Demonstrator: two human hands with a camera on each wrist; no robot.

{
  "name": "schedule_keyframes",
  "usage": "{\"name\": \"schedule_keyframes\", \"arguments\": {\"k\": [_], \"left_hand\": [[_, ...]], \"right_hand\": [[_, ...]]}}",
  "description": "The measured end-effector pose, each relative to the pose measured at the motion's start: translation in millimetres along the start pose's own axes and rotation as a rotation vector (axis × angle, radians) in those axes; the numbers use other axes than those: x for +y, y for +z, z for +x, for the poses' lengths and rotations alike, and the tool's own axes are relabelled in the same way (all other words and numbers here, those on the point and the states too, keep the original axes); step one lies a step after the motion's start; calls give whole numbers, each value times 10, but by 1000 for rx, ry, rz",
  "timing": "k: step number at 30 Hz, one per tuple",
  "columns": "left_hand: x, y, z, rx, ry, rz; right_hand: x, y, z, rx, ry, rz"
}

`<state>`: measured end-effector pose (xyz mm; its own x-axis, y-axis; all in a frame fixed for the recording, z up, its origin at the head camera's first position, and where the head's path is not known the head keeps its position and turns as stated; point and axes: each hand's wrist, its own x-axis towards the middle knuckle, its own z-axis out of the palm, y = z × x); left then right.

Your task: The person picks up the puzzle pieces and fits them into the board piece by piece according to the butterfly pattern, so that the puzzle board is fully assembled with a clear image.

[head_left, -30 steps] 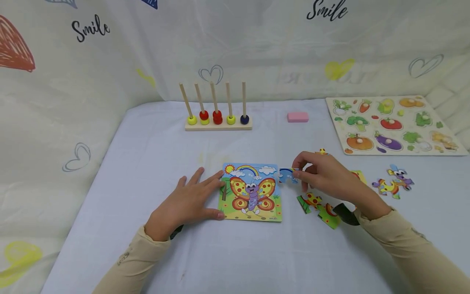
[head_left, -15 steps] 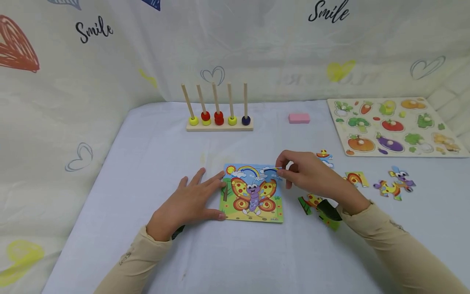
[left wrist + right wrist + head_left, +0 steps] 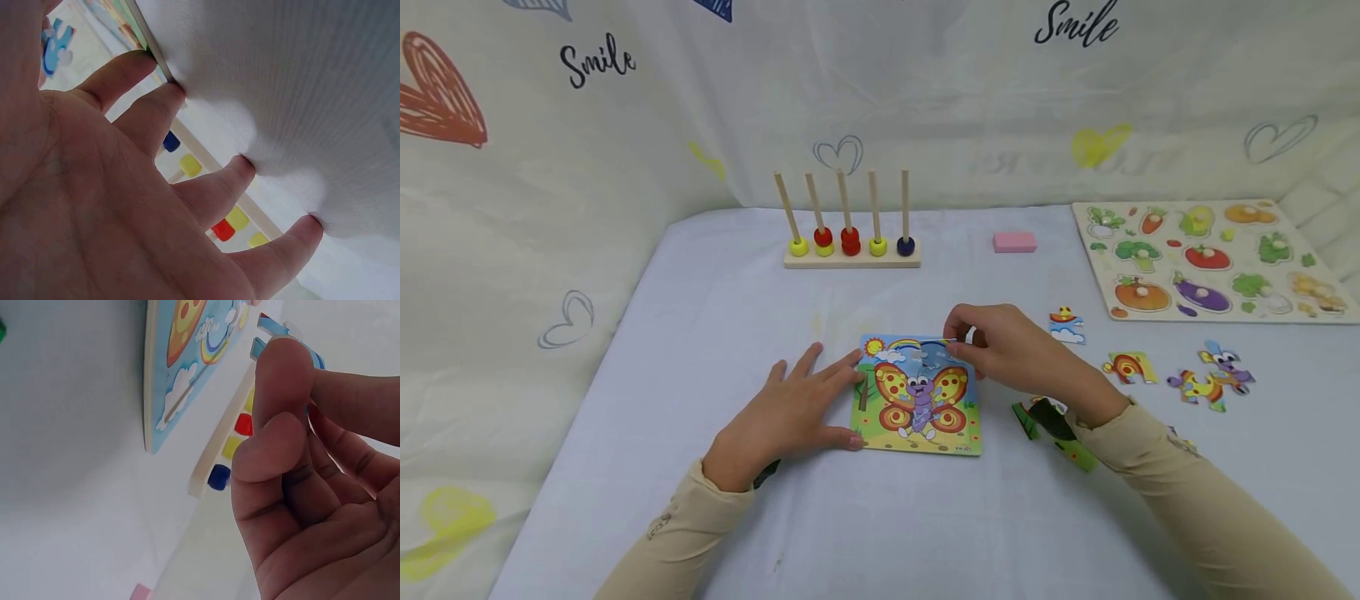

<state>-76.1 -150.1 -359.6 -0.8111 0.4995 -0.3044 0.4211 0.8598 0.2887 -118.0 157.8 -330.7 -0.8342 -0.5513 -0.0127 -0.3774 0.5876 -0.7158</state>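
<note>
A butterfly puzzle board (image 3: 919,437) lies flat on the white-covered table. My left hand (image 3: 782,421) rests at its left side with fingers spread; in the left wrist view two fingertips (image 3: 172,90) touch the board's edge and the others press on the cloth. Over the board's upper right, my right hand (image 3: 1015,354) pinches a blue jigsaw piece (image 3: 935,353) between thumb and fingers. In the right wrist view that piece (image 3: 267,326) is held above the board, mostly hidden behind the fingers.
Loose jigsaw pieces lie to the right: a boat piece (image 3: 1066,326), an orange swirl piece (image 3: 1129,367), a joined purple-and-yellow group (image 3: 1210,386) and green pieces (image 3: 1077,455) partly under the right wrist. Behind stand a peg abacus (image 3: 853,260), a pink block (image 3: 1014,242) and a vegetable peg board (image 3: 1217,316).
My right hand has moved left with the blue piece, from beside the board to over its upper right part. The left hand has stayed at the board's left edge.
</note>
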Motion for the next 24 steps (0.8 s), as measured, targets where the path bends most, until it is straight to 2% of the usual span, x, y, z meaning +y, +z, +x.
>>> {"name": "schedule_keyframes", "arguments": {"k": [10,24], "left_hand": [[9,0,2,0,-8,0],[14,-4,3,-6,-16,-6]], "right_hand": [[-30,34,148,12,-27,-88],[18,105,318,-16,-3,-73]]}}
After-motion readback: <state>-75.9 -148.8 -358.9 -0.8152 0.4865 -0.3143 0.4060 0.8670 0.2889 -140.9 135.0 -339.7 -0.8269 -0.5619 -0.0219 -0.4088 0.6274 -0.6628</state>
